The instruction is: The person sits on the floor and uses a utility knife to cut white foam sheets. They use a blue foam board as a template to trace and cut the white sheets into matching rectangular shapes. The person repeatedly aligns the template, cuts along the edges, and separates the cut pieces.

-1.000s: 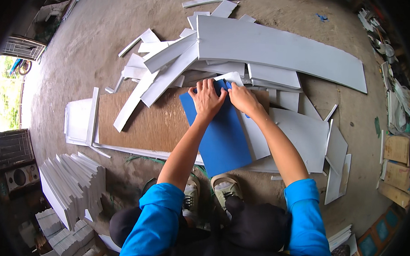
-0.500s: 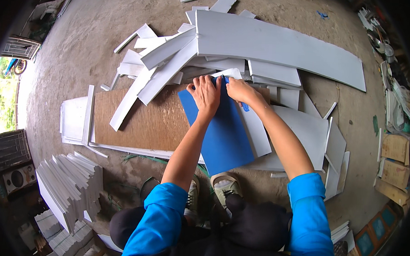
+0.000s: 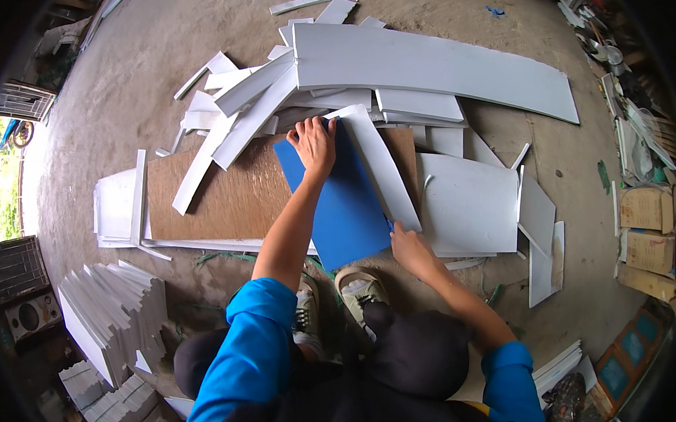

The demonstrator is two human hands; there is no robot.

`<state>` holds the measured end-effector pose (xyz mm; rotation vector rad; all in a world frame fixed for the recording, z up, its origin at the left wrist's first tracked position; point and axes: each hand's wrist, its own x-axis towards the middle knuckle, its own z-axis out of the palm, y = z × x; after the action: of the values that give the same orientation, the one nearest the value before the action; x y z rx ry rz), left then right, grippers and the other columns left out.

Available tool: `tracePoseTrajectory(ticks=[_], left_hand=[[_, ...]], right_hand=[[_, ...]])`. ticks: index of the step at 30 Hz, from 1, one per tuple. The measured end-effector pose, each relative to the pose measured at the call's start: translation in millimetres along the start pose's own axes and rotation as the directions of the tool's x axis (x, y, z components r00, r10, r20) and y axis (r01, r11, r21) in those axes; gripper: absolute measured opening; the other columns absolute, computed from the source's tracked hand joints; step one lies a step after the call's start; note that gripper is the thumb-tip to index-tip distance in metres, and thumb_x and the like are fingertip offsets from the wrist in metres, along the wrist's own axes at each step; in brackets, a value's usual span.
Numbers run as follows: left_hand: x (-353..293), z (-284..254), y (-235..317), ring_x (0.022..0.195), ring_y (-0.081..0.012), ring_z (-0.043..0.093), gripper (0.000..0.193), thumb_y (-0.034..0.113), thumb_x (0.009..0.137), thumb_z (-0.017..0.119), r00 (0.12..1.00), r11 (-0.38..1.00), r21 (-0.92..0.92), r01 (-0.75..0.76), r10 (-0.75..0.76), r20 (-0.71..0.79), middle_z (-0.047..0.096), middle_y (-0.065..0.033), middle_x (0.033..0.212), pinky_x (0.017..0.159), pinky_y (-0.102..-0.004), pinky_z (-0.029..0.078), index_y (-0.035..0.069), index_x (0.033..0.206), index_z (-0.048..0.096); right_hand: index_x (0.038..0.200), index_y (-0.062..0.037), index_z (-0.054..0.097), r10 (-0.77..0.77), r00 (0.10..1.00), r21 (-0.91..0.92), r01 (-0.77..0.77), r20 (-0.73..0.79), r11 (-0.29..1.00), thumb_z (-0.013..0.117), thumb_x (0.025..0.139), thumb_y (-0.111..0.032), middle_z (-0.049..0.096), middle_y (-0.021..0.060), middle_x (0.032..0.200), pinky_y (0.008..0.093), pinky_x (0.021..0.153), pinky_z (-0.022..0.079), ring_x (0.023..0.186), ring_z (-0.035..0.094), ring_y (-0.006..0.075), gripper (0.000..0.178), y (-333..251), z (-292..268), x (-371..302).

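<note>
A blue rectangular board (image 3: 351, 204) lies aslant over a white sheet (image 3: 376, 159) and a brown wooden board (image 3: 225, 178). My left hand (image 3: 313, 145) presses on the far end of the blue board, its fingers apart and bent near the edge. At the near right corner of the blue board, my right hand (image 3: 414, 252) is closed around a blue-handled cutter knife (image 3: 390, 226). Most of the knife is hidden in the fist, and its blade cannot be made out. The white sheet sticks out as a strip along the blue board's right side.
Loose white strips (image 3: 255, 119) and a long white panel (image 3: 437, 67) are heaped beyond the brown board. White sheets (image 3: 472, 203) lie to the right. A stack of white pieces (image 3: 115, 314) stands at the near left. Cardboard boxes (image 3: 646, 231) line the right side.
My right hand has drawn the cutter knife from the far end of the blue board toward me, along its right edge. The left hand keeps its place on the board.
</note>
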<state>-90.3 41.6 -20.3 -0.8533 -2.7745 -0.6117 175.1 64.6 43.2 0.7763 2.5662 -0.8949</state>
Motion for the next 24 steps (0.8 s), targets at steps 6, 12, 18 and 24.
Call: tracePoseTrajectory(ticks=[6, 12, 18, 24], left_hand=[[-76.4, -45.1, -0.7, 0.126, -0.0284, 0.026, 0.053, 0.038, 0.077, 0.057, 0.848, 0.852, -0.042, -0.522, 0.524, 0.084, 0.035, -0.0118, 0.128, 0.101, -0.0578, 0.003, 0.011, 0.121, 0.042], [-162.8, -93.6, 16.1, 0.132, -0.0315, 0.013, 0.083, 0.048, 0.056, 0.071, 0.658, 0.784, -0.217, -0.582, 0.611, 0.440, 0.022, -0.0061, 0.140, 0.094, -0.0709, 0.003, 0.025, 0.129, 0.036], [-118.9, -79.0, 7.3, 0.131, -0.0308, 0.016, 0.071, 0.043, 0.064, 0.068, 0.706, 0.785, -0.170, -0.596, 0.613, 0.355, 0.026, -0.0024, 0.139, 0.091, -0.0726, 0.010, 0.027, 0.127, 0.038], [-106.4, -66.3, 6.8, 0.131, -0.0323, 0.016, 0.069, 0.041, 0.066, 0.066, 0.729, 0.795, -0.148, -0.589, 0.601, 0.327, 0.027, -0.0034, 0.138, 0.091, -0.0725, 0.009, 0.027, 0.127, 0.038]], right_hand=[[0.092, 0.0040, 0.044, 0.003, 0.998, -0.025, -0.004, -0.063, 1.000, 0.041, 0.088, -0.017, 0.058, 0.0262, 0.065, 0.0484, 0.058, 0.048, 0.067, 0.060, 0.0412, 0.022, -0.6, 7.9, 0.0], [0.092, 0.0034, 0.047, -0.042, 0.990, -0.006, 0.041, -0.131, 0.999, 0.041, 0.088, -0.018, 0.060, 0.0252, 0.069, 0.0477, 0.060, 0.049, 0.069, 0.060, 0.0404, 0.022, 4.4, 12.7, 6.6], [0.089, 0.0032, 0.048, -0.086, 0.975, 0.005, 0.089, -0.203, 0.996, 0.041, 0.088, -0.019, 0.059, 0.0259, 0.069, 0.0476, 0.060, 0.049, 0.069, 0.060, 0.0409, 0.023, -4.3, -2.9, 55.2], [0.092, 0.0028, 0.046, -0.036, 0.987, 0.005, 0.037, -0.160, 0.999, 0.040, 0.088, -0.019, 0.058, 0.0267, 0.067, 0.0506, 0.060, 0.048, 0.068, 0.058, 0.0430, 0.023, -2.2, -6.2, 81.4]])
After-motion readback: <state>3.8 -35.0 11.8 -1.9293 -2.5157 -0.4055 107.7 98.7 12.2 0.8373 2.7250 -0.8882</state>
